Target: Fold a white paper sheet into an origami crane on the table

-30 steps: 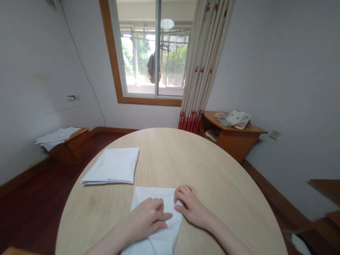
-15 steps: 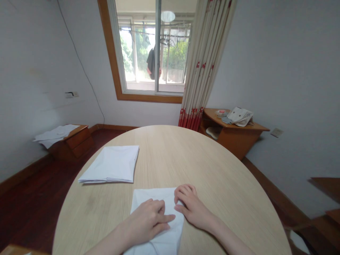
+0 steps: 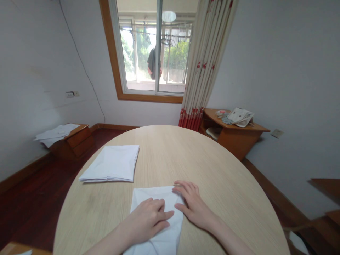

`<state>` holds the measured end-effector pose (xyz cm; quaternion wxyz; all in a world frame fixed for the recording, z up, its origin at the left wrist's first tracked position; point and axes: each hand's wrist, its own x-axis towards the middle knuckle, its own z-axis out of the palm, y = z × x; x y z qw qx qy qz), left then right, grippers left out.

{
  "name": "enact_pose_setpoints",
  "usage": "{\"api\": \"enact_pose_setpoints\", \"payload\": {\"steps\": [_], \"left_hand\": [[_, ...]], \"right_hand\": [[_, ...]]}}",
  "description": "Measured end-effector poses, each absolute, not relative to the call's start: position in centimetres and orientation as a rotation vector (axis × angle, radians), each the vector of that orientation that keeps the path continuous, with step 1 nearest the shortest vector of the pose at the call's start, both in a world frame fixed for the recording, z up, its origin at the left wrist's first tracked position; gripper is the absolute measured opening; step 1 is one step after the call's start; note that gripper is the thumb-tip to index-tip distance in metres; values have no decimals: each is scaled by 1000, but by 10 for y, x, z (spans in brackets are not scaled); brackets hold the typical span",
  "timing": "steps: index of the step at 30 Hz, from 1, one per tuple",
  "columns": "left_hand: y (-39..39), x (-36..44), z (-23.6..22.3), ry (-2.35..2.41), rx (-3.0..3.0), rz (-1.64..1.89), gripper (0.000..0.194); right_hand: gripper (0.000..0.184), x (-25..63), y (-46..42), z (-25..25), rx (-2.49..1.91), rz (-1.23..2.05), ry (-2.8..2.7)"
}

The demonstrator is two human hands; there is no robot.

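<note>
Left hand (image 3: pixel 145 219) and right hand (image 3: pixel 193 203) are laid flat, just apart and gripping nothing, on a folded white cloth (image 3: pixel 148 193) placed at the near edge of a round wooden table (image 3: pixel 212 170). A squared stack of white cloth (image 3: pixel 110 164) is set further left, well beyond the left hand.

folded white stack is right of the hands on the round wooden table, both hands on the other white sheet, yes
The head view shows the folded white stack left of the left hand and right hand, not right. The rest stands: both rest on the other white sheet on the round wooden table.
</note>
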<state>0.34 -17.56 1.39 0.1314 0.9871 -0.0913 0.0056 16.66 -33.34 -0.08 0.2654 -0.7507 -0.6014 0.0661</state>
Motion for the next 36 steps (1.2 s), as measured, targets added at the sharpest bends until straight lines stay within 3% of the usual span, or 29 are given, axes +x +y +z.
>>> {"api": "enact_pose_setpoints", "payload": {"steps": [2,5,10,19,27,36], "left_hand": [[-175,4,14,-242,2873,18,25],[-172,5,15,-219,2872,24,24],[-171,4,15,-209,2861,34,25],[-172,3,16,-192,2827,17,24],[-171,3,16,-166,2779,3,25],[-170,4,15,-182,2761,4,27]], "right_hand": [[26,167,-337,1,-2007,130,-1617],[4,166,-341,3,-2027,112,-1662],[27,165,-343,1,-2116,155,-1823],[23,163,-344,-7,-2026,99,-1940],[30,169,-342,-16,-1914,-105,-1986],[32,185,-336,-20,-2061,-175,-1842]]}}
